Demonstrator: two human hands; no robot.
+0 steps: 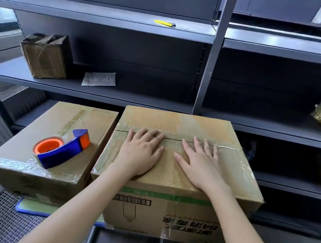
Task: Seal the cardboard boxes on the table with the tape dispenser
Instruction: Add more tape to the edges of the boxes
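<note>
Both hands lie flat on top of the big box [237,174], centre of the frame. The left hand [142,152] and right hand [199,164] sit side by side, fingers straight and slightly spread, with the fingertips at the seam [228,147] or just over it. Neither grips or pinches anything.

We judge the palms are pressing the near flap down so the two flaps meet level before tape goes on. Left of the hands the seam shows as a dark open line, so we take it as not yet sealed there, though glossy old tape covers parts of the lid.

The seam runs left to right across the frame, and a tape pass would follow that line.

The dispenser [62,148] is in the lower left of the frame, resting on the small box [93,119], which stands just beside the big box on its left. No hand touches it.

Its long axis runs diagonally, with the roll at lower left and the orange cutter end up and to the right, towards the big box. We judge it is parked there to free both hands, near enough for the left hand to fetch.

Behind the boxes, a shelf [97,93] holds a wrapped parcel [44,56].
</note>
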